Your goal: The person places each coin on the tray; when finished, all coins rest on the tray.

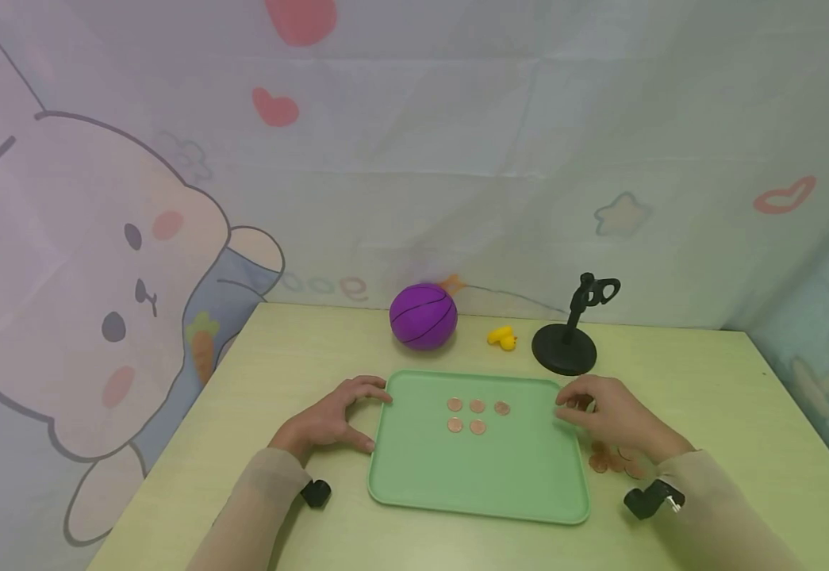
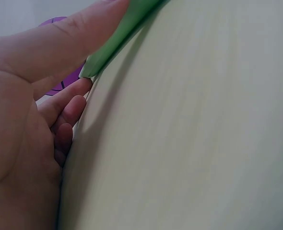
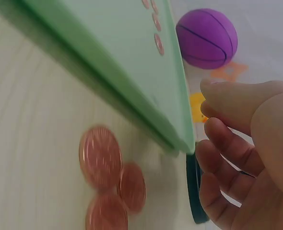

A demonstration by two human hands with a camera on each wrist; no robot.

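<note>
In the head view a light green tray (image 1: pixel 485 484) bears several copper coins (image 1: pixel 477 427) in two rows, three behind and two in front. My left hand (image 1: pixel 328 414) rests at the tray's left rim, thumb and fingers spread apart; the thumb (image 2: pixel 60 45) overlaps the green rim in the left wrist view. Over the right rim hovers my right hand (image 1: pixel 610 412), its fingers loosely bent. No coin shows between its thumb and fingers (image 3: pixel 230 143). Below that hand, loose coins (image 3: pixel 101 158) lie in a pile on the table, partly hidden by it in the head view.
Behind the tray stand a purple ball (image 1: pixel 424 317), a small yellow toy duck (image 1: pixel 504 339) and a black stand (image 1: pixel 564 350) with a round base. A printed cloth (image 1: pixel 443 174) hangs along the back of the pale table (image 1: pixel 714 388).
</note>
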